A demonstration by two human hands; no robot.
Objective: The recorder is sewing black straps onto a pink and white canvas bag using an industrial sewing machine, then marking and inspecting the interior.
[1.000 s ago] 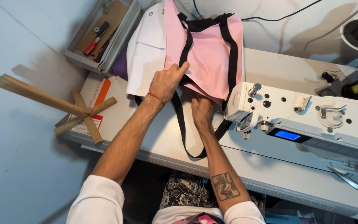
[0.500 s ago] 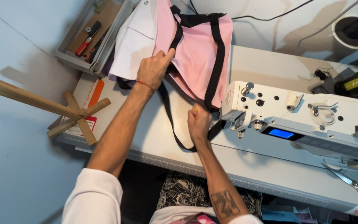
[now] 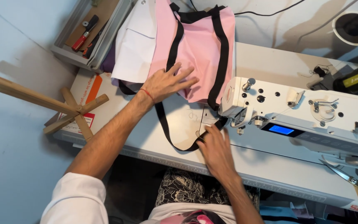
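A pink fabric bag point(image 3: 197, 45) with black straps lies on the white sewing table point(image 3: 270, 62), left of the white sewing machine point(image 3: 303, 112). My left hand point(image 3: 168, 82) rests flat on the pink fabric, fingers spread. My right hand point(image 3: 214, 149) lies on the table near the needle area, its fingers on the loop of black strap point(image 3: 164, 128) that hangs toward the table's front edge. Whether it pinches the strap is hard to tell.
White fabric point(image 3: 135, 41) lies under the bag's left side. A grey tray point(image 3: 90, 33) with hand tools sits at the back left. A wooden stand point(image 3: 63, 108) stands at the left. Scissors point(image 3: 355, 182) lie at the front right. A thread spool point(image 3: 355, 27) stands at the back right.
My left hand has let go of the bag's edge and spread flat on the fabric. My right hand has slid down toward the front edge along the black strap.
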